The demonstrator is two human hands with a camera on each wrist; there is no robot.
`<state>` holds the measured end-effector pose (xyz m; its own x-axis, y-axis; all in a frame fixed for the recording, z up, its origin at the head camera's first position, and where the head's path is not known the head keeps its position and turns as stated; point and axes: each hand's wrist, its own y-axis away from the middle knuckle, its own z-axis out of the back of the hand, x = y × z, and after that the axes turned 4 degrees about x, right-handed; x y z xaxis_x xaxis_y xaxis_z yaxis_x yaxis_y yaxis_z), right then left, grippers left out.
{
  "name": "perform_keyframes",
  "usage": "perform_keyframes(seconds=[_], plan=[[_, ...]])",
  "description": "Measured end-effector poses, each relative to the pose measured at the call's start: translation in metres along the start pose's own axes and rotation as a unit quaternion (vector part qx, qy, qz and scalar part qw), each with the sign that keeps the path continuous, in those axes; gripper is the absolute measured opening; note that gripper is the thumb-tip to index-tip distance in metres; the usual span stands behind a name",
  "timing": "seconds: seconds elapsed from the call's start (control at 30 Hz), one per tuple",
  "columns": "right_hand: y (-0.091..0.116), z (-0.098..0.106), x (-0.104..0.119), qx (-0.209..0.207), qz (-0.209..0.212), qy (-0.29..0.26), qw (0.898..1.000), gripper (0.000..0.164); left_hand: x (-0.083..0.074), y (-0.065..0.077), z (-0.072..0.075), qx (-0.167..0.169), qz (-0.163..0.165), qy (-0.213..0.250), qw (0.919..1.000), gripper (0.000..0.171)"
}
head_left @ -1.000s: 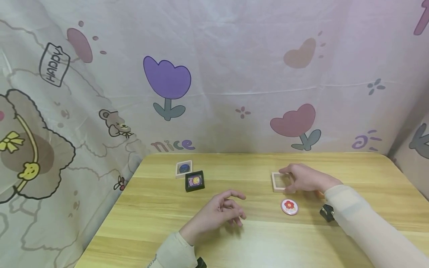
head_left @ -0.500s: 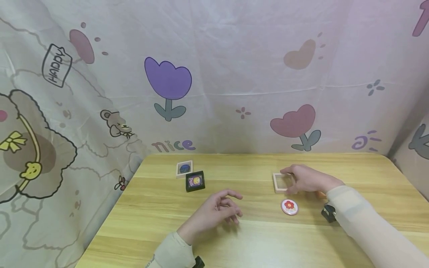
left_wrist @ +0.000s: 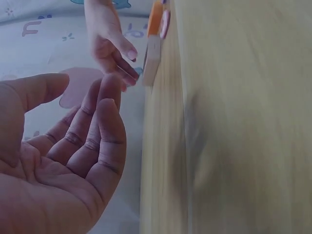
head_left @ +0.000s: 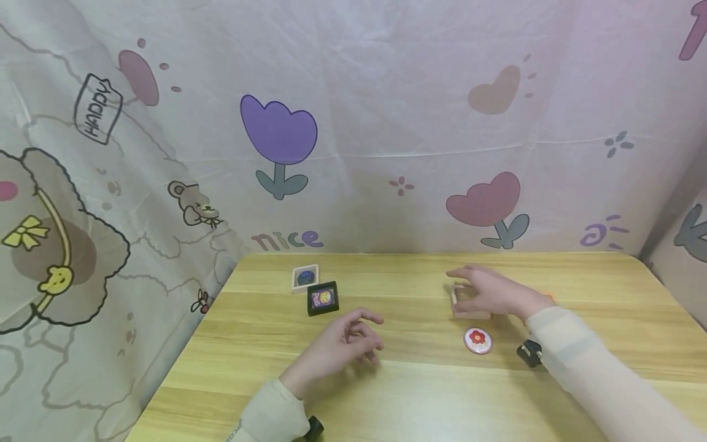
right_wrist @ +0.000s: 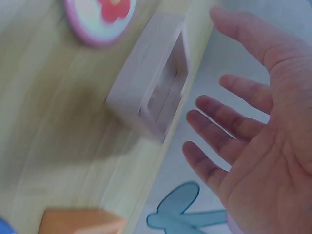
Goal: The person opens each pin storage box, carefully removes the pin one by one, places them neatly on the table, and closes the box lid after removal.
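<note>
My right hand [head_left: 491, 293] hovers over a pale square frame [head_left: 472, 315] with its fingers spread. In the right wrist view the frame [right_wrist: 141, 63] lies on the wood, apart from the fingertips, its middle hollow. Close by, nearer to me, is a round pink-rimmed badge with a red flower [head_left: 477, 341]. My left hand [head_left: 339, 345] is held above the tabletop with loosely bent fingers and nothing in it. Farther left lie a black square frame [head_left: 323, 311] with a yellow and purple picture and a white frame [head_left: 294, 281] with a round blue piece inside.
The wooden table [head_left: 409, 393] runs back to a printed cloth [head_left: 364, 123]. An orange item [head_left: 548, 297] is partly hidden behind the right wrist; in the right wrist view it shows as an orange block [right_wrist: 78, 222], with something blue [right_wrist: 6, 228] at the corner.
The right hand's fingers have spread wider over the pale frame, covering more of it. My left hand has drifted left and slightly toward me.
</note>
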<state>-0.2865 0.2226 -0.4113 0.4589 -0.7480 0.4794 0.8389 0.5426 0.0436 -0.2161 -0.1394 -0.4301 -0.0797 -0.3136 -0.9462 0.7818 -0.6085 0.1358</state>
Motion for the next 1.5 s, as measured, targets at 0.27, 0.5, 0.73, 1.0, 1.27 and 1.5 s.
perform_keyframes(seconds=[0.27, 0.5, 0.73, 1.0, 1.27, 1.5], plan=[[-0.017, -0.016, 0.023, -0.007, 0.018, 0.006, 1.000, 0.070, 0.010, 0.007, 0.014, -0.032, -0.004, -0.045, 0.9985, 0.044], [-0.041, -0.029, 0.046, 0.002, 0.039, -0.014, 0.999, 0.065, 0.018, 0.015, 0.028, -0.077, 0.008, -0.076, 0.9941, 0.042], [-0.068, -0.045, 0.068, 0.026, 0.061, -0.023, 0.998, 0.062, 0.023, 0.028, 0.042, -0.112, 0.019, -0.096, 0.9889, 0.042], [-0.084, -0.055, 0.085, 0.050, 0.058, -0.052, 0.996, 0.062, 0.030, 0.035, 0.053, -0.144, 0.038, -0.102, 0.9835, 0.043], [-0.107, -0.070, 0.098, 0.061, 0.057, -0.074, 0.994, 0.061, 0.035, 0.039, 0.061, -0.184, 0.079, -0.103, 0.9743, 0.045], [-0.122, -0.081, 0.108, 0.064, 0.036, -0.085, 0.994, 0.062, 0.037, 0.039, 0.063, -0.218, 0.105, -0.109, 0.9641, 0.049]])
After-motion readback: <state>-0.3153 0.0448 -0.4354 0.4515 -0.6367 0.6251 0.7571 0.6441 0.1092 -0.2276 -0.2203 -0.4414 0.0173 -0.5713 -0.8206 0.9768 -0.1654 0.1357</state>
